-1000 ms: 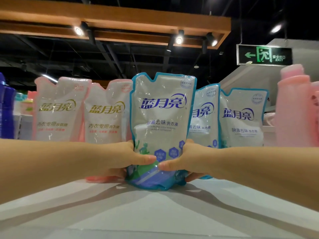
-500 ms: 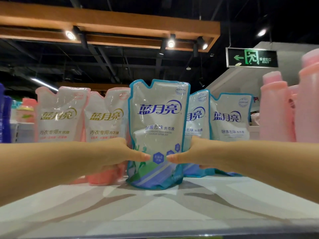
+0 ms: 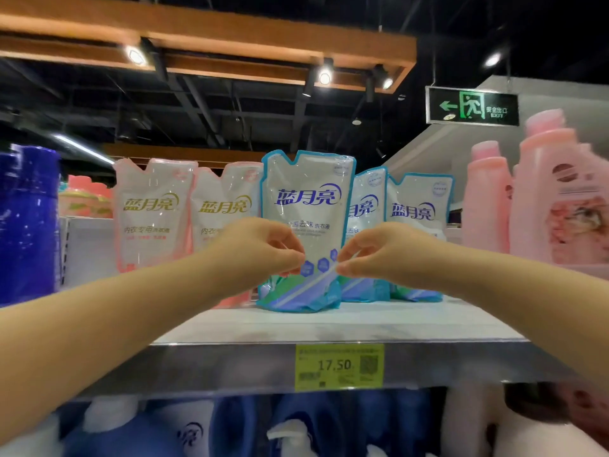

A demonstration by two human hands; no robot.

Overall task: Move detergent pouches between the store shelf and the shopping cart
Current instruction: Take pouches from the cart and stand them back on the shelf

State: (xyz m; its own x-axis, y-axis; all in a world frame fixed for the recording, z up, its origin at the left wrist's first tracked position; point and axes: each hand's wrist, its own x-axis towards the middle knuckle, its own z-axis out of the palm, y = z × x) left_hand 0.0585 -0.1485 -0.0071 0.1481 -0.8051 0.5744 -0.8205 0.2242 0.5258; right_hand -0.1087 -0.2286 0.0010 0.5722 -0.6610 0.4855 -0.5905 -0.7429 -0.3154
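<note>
pouch (image 3: 308, 206) upright btwn left hand (image 3: 260, 249) & right hand (image 3: 379, 252)

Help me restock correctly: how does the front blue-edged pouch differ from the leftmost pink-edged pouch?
The front blue-edged white plastic pouch has blue brand lettering; the leftmost pink-edged white plastic pouch has gold. The blue one stands nearer the shelf's front edge, the pink one farther back. Both stand upright with notched tops.

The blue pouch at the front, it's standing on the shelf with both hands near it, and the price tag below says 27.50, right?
Not quite. The head view shows the price tag reading 17.50, not 27.50. The rest holds: the blue pouch stands on the shelf, with the left hand and right hand near it.
</note>
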